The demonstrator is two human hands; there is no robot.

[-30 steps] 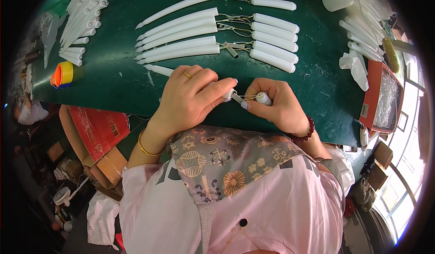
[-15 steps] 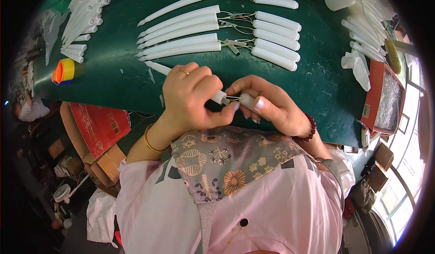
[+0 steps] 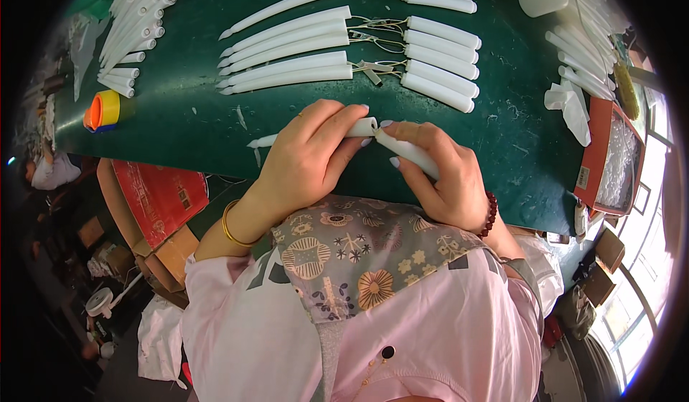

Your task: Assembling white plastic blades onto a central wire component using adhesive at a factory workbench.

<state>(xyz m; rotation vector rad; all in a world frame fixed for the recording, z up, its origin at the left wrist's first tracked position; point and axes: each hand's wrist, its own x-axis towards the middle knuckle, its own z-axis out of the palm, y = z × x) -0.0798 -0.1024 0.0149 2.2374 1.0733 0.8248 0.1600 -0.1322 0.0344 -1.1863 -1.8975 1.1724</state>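
My left hand [image 3: 301,147] is closed round a white tapered electric candle tube [image 3: 364,126], its pointed tip sticking out to the left above the table. In my right hand [image 3: 456,183], fingers and thumb grip a shorter white tube [image 3: 405,151], tilted down to the right. The open ends of both pieces almost meet between my fingertips; whether wires join them there is too small to tell. Beyond my hands lie several candles in two parts: long tapered tubes [image 3: 294,79] on the left, short tubes [image 3: 438,91] on the right, linked by thin wires [image 3: 373,66] with small boards.
A bundle of white tubes [image 3: 136,29] lies at the far left, near an orange and yellow tape roll [image 3: 106,111]. More white tubes [image 3: 585,61] and a red box with clear plastic [image 3: 585,165] are at the right. A cardboard box [image 3: 169,258] stands below the table's left edge.
Both hands have moved slightly away from me and brought the two pieces nearly end to end. The wires that showed in the gap between them are mostly out of sight.
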